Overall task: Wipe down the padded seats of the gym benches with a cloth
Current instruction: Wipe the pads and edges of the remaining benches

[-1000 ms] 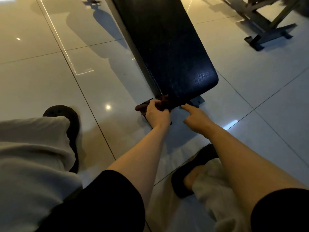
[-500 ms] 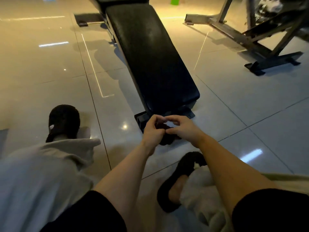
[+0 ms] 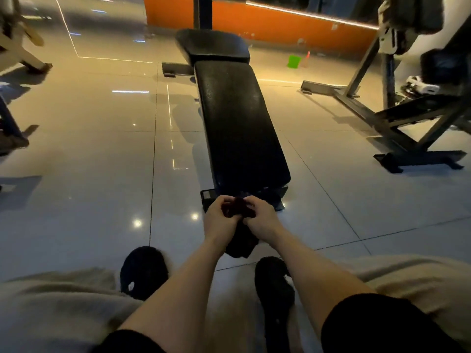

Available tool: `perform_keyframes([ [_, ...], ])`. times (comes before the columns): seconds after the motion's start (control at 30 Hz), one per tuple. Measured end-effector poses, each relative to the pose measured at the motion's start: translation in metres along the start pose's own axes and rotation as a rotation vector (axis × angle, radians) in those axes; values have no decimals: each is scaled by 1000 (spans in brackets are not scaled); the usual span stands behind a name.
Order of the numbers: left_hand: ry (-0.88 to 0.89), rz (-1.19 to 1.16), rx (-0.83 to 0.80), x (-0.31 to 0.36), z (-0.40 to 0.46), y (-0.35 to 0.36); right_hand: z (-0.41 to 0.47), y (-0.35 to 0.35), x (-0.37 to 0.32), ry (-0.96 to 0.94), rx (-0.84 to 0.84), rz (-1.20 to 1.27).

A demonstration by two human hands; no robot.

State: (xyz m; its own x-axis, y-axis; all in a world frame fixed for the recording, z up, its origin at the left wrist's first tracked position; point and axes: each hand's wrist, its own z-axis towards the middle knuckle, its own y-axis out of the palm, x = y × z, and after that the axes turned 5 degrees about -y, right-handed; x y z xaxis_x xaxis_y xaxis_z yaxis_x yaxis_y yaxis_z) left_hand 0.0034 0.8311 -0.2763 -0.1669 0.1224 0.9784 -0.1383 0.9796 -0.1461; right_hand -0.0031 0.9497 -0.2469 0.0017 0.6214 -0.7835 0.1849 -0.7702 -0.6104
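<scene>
— What are the fingers (image 3: 230,200) doing?

— Both sets are curled in and pinching a dark cloth (image 3: 239,231). The left hand (image 3: 219,217) and the right hand (image 3: 262,217) are drawn close together, knuckles almost touching, with the cloth bunched between them and its loose end hanging down below the wrists.

— Where is that cloth relative to the bench?

— Just off the near end of the bench (image 3: 239,123), in the air and clear of the padding. The hands sit in front of the bench's near foot bracket (image 3: 209,196).

— And the bench itself?

— A long black padded surface running away from the hands, with a shorter pad (image 3: 212,45) at its far end. It stands on a glossy tiled floor (image 3: 89,149).

— What lies around the bench?

— To its right, a dark metal frame (image 3: 407,128) of other gym equipment. Beyond its far end, an orange wall (image 3: 280,24), and a small green object (image 3: 293,61) on the floor to the far right. On the near side, two black slippers (image 3: 144,272) and light trousers (image 3: 58,309).
</scene>
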Motion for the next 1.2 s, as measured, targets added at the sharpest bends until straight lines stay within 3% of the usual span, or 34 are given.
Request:
perform_keyframes([
  [0.13,0,239,121,-21,-13,25,-14,-4,28,-26,6,-77],
  [0.3,20,421,129,-22,-19,73,-18,-24,82,-93,78,-75],
  [0.47,-39,605,70,-10,-1,119,7,-44,117,-140,223,-108],
  [0.67,126,1092,-75,-32,40,126,49,-24,145,-148,325,-196],
  [0.83,169,1345,-71,-80,64,127,71,0,178,-220,352,-253],
  [1.07,302,1501,-58,-115,80,138,98,1,205,-263,470,-279],
  [1.2,362,1512,46,-108,100,135,117,1,203,-234,532,-272],
])
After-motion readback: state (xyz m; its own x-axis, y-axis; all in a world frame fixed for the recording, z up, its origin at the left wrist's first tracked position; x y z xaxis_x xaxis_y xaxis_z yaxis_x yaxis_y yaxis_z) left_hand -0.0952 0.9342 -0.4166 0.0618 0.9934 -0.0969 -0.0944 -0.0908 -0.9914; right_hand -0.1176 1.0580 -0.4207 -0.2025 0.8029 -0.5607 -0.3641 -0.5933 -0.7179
